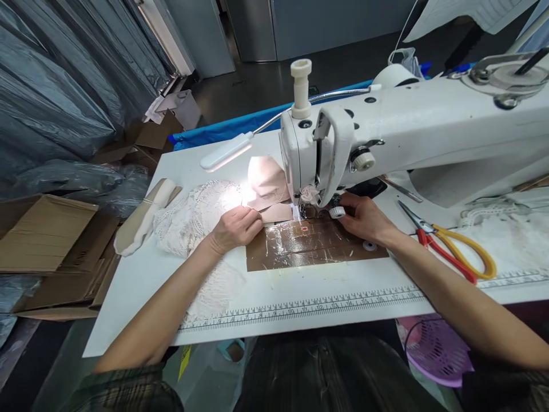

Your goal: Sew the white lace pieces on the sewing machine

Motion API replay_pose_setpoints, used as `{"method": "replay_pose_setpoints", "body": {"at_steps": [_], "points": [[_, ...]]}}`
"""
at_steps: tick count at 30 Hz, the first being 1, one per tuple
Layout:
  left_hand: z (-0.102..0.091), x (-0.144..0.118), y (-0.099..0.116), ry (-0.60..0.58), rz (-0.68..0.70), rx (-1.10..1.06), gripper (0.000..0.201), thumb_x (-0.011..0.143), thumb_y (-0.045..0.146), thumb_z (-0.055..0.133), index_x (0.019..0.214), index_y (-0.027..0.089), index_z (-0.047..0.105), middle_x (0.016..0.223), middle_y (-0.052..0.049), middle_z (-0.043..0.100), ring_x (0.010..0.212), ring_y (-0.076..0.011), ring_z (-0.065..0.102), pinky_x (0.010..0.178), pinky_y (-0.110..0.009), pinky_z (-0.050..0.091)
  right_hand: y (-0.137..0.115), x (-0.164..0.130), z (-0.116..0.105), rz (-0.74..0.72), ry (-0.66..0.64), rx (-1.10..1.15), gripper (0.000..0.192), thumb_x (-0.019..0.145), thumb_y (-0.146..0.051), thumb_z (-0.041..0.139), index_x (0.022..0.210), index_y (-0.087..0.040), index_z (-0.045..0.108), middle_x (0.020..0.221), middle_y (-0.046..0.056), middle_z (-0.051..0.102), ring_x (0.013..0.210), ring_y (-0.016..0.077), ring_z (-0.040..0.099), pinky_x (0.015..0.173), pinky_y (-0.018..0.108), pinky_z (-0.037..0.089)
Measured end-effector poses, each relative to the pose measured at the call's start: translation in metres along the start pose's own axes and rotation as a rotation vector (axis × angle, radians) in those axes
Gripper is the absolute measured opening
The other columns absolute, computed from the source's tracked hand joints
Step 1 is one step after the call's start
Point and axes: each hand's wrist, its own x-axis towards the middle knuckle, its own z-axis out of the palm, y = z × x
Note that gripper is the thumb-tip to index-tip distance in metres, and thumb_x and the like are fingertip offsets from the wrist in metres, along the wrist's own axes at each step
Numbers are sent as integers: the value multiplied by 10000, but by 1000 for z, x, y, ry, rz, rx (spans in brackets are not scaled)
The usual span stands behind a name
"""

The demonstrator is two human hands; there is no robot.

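Note:
My left hand [235, 228] rests on a beige fabric piece [274, 213], fingers curled and pinching its edge just left of the needle area. White lace [189, 220] lies under and beside that wrist. My right hand [364, 218] sits at the right of the presser foot [309, 207], fingers tucked under the head of the white sewing machine [412, 126]; what it holds is hidden. A pink folded fabric piece [266, 177] lies behind the needle. Brown taped patch [313, 246] covers the table below the needle.
Red and yellow scissors [450, 246] lie right of my right arm. A lamp on a gooseneck [227, 151] lights the fabric. A padded cream piece [143, 220] lies at the left. Cardboard boxes [47, 234] stand left of the table, a purple basket [433, 352] below right.

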Motion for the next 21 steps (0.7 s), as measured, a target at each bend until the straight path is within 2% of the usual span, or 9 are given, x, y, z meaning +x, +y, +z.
{"method": "replay_pose_setpoints", "body": {"at_steps": [6,9,15,21], "points": [[0,0,4,-60,-64,-9,393,941,90,389,577,226,440,532,8,444,469,-137,393,479,-295,374,-1,-1,0,-22,12,-33,230,825,-257,540,868,-178,751,914,64,734,817,204,663,786,305,515],[-3,0,6,-63,-67,-10,399,928,71,387,561,223,427,500,24,370,438,-130,347,470,-288,360,-1,-1,0,-34,8,-43,227,831,-262,551,894,-177,753,910,68,734,810,205,663,768,303,520],[-5,3,7,-50,-66,0,412,934,63,372,552,215,405,488,31,334,420,-122,297,451,-271,315,0,-2,1,-37,-7,-44,230,822,-225,537,903,-182,749,918,64,735,831,213,664,769,311,511],[-4,0,7,-24,-79,22,420,943,75,358,552,221,403,473,26,380,411,-124,312,449,-281,307,0,-3,3,-59,-12,-38,212,817,-227,525,840,-185,732,899,59,728,834,214,662,767,307,497]]}}
